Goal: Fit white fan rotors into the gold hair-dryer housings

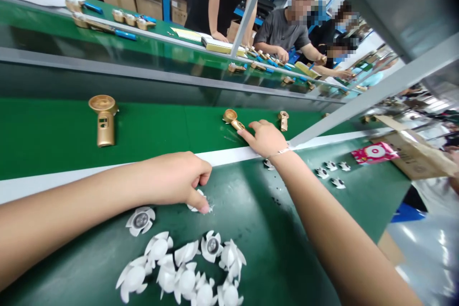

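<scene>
My left hand is low over the near worktop, thumb pointing down and fingers curled around a white fan blade that they partly hide. Farther off, my right hand reaches to the green belt, its thumb and fingers at the handle end of a gold handheld-fan housing. Loose beside my left wrist lies another fan blade with its dark hub up. A pile of white fan blades spreads across the worktop nearest me.
Gold housings rest on the belt at left and right. Several fan blades lie near a pink box and a cardboard carton. A metal post slants across the right. Co-workers are at the far line.
</scene>
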`<state>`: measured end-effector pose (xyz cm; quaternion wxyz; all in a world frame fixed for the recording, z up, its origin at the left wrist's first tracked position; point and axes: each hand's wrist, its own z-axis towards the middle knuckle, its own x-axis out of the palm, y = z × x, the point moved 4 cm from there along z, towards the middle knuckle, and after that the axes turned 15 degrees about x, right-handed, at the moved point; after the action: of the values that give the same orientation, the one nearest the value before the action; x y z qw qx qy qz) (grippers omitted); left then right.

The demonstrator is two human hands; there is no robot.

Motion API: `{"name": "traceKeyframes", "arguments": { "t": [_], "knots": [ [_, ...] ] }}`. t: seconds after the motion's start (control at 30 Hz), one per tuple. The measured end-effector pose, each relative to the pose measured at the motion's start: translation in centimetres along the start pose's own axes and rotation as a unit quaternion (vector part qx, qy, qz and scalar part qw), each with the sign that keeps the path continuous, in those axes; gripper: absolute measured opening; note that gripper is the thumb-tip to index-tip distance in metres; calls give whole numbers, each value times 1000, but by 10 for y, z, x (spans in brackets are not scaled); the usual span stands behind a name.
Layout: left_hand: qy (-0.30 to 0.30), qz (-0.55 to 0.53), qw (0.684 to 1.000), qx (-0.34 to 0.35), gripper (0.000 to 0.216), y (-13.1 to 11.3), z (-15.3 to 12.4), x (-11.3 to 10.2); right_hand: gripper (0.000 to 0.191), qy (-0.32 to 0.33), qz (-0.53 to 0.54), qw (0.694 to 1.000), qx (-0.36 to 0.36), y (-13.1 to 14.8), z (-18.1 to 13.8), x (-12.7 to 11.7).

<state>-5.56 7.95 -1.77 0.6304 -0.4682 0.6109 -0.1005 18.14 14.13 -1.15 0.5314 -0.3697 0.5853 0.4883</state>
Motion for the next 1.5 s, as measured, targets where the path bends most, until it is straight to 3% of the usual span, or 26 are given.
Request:
{"name": "traceKeyframes", "arguments": {
  "t": [0.2, 0.3, 0.43, 0.57, 0.77, 0.97, 1.1, 1.2, 1.33, 1.43, 1.5],
  "knots": [
    [-51, 26, 998, 19, 35, -4, 10, 2, 24, 17, 18, 999, -28, -66, -70, -32],
    [-26, 17, 999, 39, 46, -11, 10, -1, 21, 31, 37, 998, -41, -97, -113, -26],
    [6, 16, 999, 35, 60, -14, 8, -4, 18, 22, 61, 996, -67, -112, -143, -9],
    [18, 20, 999, 26, 50, -8, 8, -3, 20, 16, 60, 992, -105, -110, -143, -1],
    [9, 8, 997, 81, 27, 1, 12, 1, 24, 12, 4, 989, -144, -105, -135, 2],
    [7, 5, 994, 108, 22, 2, 13, 1, 23, 8, -9, 987, -161, -107, -135, 5],
    [-26, 12, 990, 142, 22, 1, 12, 2, 23, -2, 3, 988, -154, -109, -127, 8],
    [-48, -22, 989, 135, 25, -2, 12, 6, 19, -2, 38, 989, -144, -95, -127, 1],
    [-60, -109, 985, 123, 20, -16, 10, 16, 15, 37, 154, 977, -141, -39, -148, -18],
    [-78, -149, 977, 131, 16, -29, 7, 20, 13, 128, 323, 925, -153, 6, -165, -25],
    [-89, -182, 972, 122, 16, -35, 6, 22, 12, 157, 375, 899, -162, 22, -170, -23]
  ]
}}
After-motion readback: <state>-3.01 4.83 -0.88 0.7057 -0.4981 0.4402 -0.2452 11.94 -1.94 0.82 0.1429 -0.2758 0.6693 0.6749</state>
